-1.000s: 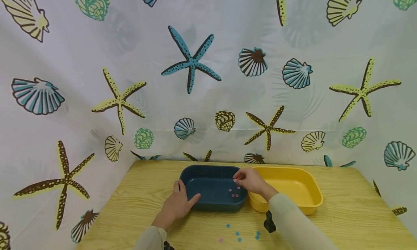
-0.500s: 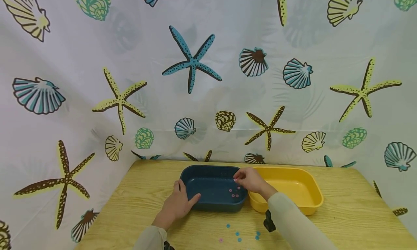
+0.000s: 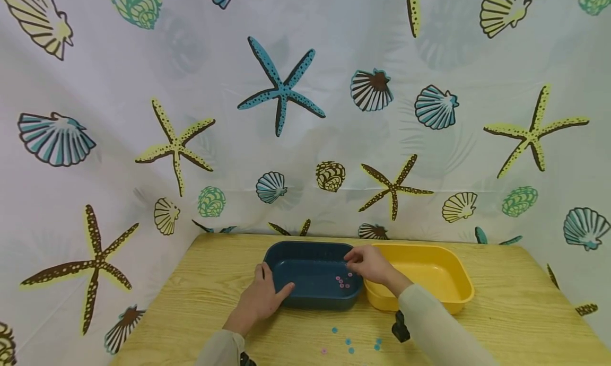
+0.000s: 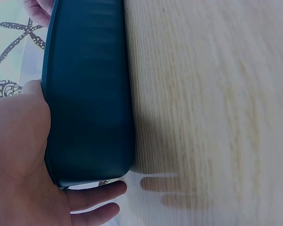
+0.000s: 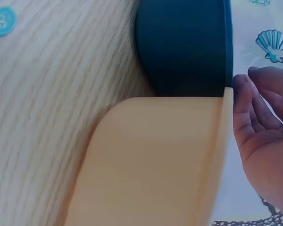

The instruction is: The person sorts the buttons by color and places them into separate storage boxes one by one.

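The left hand (image 3: 260, 298) holds a dark blue plastic basin (image 3: 303, 278) by its left end, thumb over the front rim and fingers around the outside. Several small pink buttons (image 3: 341, 281) lie on the right side of its floor. Above that side hovers the right hand (image 3: 371, 266), its thumb and index fingertips a little apart. No button shows between them, and in the right wrist view the fingertips (image 5: 241, 81) are near the place where the two basins' rims meet.
A yellow basin (image 3: 429, 276) touches the blue one's right end. In front, on the wood-grain table (image 3: 200, 286), lie several blue buttons (image 3: 348, 341) and a pink button (image 3: 324, 351). A curtain with starfish and shells (image 3: 305, 143) surrounds the table.
The pink button pinched by the right hand has been let go; one more pink button lies in the blue basin. The right hand has shifted slightly right. The left hand stays put.
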Available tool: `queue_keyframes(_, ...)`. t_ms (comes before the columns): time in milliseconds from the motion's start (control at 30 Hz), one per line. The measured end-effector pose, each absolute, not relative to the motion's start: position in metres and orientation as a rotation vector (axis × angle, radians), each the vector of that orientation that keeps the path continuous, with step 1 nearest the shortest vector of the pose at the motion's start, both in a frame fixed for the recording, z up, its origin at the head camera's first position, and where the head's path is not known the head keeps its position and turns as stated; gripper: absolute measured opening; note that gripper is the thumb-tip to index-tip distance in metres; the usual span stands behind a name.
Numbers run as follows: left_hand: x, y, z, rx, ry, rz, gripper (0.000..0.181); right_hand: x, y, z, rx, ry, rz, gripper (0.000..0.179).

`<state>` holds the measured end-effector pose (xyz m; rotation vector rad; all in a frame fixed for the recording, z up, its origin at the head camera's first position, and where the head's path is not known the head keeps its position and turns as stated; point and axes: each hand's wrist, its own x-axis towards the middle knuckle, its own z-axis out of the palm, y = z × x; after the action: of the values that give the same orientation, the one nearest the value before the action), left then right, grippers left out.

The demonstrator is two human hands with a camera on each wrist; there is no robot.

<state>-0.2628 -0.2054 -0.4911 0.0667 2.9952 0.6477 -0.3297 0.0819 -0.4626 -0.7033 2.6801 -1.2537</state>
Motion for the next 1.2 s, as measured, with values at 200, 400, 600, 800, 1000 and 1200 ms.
queue_keyframes(200,-0.265,-0.206,-0.495,0.053,2.996,0.623,0.098,-0.318,0.086,-0.455,-0.768,2.659,-1.24,0.017)
queue_keyframes(400,-0.266,-0.206,-0.497,0.05,2.995,0.641,0.099,-0.301,0.086,-0.446,-0.936,2.619,-1.182,0.016)
queue_keyframes(600,-0.267,-0.207,-0.499,0.049,3.005,0.63,0.1,-0.283,0.084,-0.444,-0.981,2.493,-1.184,0.015)
queue_keyframes(800,-0.267,-0.207,-0.5,0.052,3.007,0.631,0.101,-0.267,0.082,-0.45,-1.046,2.428,-1.151,0.011)
queue_keyframes(1000,-0.267,-0.207,-0.5,0.044,3.013,0.624,0.1,-0.256,0.078,-0.46,-1.097,2.36,-1.112,0.009)
queue_keyframes(1200,-0.267,-0.206,-0.5,0.042,3.017,0.63,0.1,-0.25,0.072,-0.469,-1.231,2.293,-1.028,0.01)
